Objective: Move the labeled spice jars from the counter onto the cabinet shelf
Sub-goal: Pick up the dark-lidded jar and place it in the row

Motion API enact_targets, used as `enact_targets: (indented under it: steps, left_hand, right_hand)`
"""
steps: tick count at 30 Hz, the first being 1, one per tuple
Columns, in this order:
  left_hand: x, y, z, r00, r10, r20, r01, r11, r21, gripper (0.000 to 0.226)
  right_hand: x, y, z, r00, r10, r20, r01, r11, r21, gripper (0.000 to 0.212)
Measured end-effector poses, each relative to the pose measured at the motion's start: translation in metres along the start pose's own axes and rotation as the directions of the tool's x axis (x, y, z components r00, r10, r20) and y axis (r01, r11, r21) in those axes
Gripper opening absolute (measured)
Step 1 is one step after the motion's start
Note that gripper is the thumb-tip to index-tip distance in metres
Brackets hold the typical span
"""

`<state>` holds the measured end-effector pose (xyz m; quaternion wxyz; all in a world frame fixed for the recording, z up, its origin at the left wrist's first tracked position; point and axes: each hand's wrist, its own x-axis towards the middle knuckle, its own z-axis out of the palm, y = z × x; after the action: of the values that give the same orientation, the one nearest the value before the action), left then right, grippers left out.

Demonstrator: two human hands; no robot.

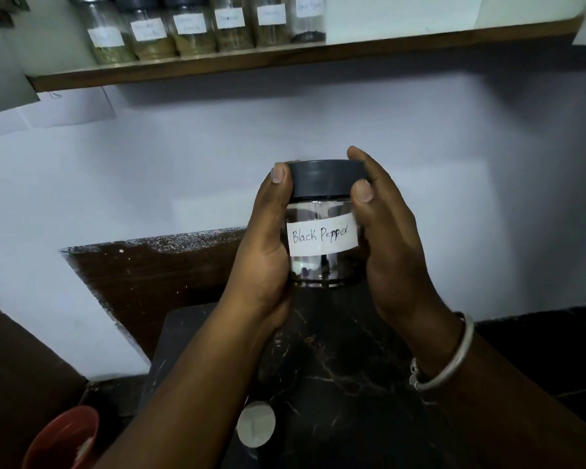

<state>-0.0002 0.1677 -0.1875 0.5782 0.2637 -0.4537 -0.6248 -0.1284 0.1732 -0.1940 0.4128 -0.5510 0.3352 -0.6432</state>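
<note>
A clear glass jar (pixel 322 236) with a dark grey lid and a white label reading "Black Pepper" is held upright above the dark marble counter (pixel 345 367). My left hand (pixel 263 252) grips its left side with the thumb on the lid's edge. My right hand (pixel 389 231) grips its right side, thumb on the lid, and a silver bangle sits on that wrist. A few peppercorns lie at the jar's bottom. On the wooden shelf (pixel 285 57) above stand several labeled spice jars (pixel 190 28) in a row, the rightmost one (pixel 308 18) also marked black pepper.
To the right of the jar row the shelf shows bare white wall behind it. A red cup (pixel 65 438) stands at the lower left. A round white disc (pixel 256 424) lies on the counter near my left forearm. Papers (pixel 71 106) hang on the wall under the shelf's left end.
</note>
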Motion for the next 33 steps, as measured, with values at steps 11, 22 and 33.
enact_targets:
  steps: [11,22,33]
  left_hand:
    - [0.068,0.031,0.013,0.992,0.124,0.023,-0.124,0.992,0.012,0.069]
    - [0.205,0.108,0.035,0.887,0.442,0.132,-0.455,0.794,0.402,0.059]
    - [0.311,0.123,-0.014,0.860,0.462,0.217,-0.076,-0.305,0.949,0.041]
  right_hand:
    - [0.056,-0.040,-0.002,0.973,-0.184,0.142,0.230,0.686,-0.690,0.089]
    - [0.192,-0.086,0.004,0.930,-0.361,0.062,0.311,0.689,-0.655,0.084]
    - [0.386,-0.080,-0.015,0.983,-0.176,-0.050,0.068,0.604,-0.794,0.083]
